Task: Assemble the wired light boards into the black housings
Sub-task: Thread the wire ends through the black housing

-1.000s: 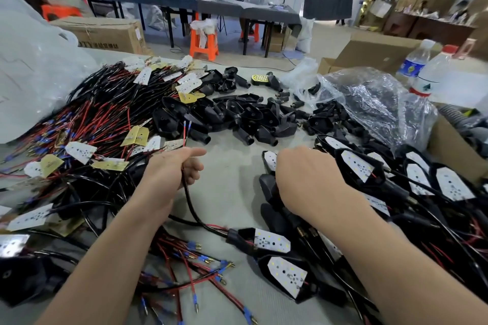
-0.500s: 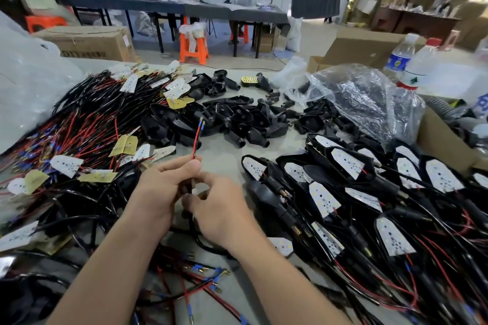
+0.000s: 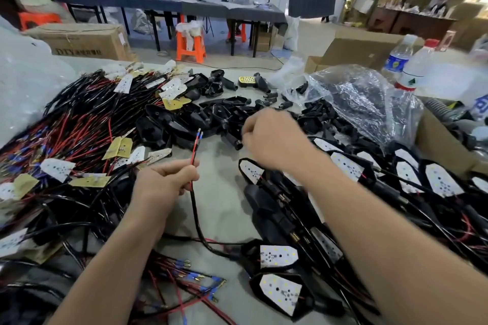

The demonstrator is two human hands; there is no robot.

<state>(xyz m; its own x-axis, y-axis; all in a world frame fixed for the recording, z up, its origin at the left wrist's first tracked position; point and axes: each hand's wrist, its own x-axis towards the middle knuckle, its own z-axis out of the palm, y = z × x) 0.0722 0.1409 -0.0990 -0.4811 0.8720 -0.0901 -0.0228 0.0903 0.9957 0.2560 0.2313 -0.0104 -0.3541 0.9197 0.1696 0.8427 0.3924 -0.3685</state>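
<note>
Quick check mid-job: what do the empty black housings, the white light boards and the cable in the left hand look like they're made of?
Black housings: look like moulded plastic with a dull sheen.
Light boards: thin rigid sheet, white face with small yellow dots; overturned ones look yellowish, so probably circuit board.
Cable in the left hand: glossy black flexible sheath, splitting into red and black leads with metal-looking tips.

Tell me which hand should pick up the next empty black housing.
Right, probably. The right hand is free and already over the pile of empty housings, while the left hand is pinching the red and black wire pair upright.
</note>
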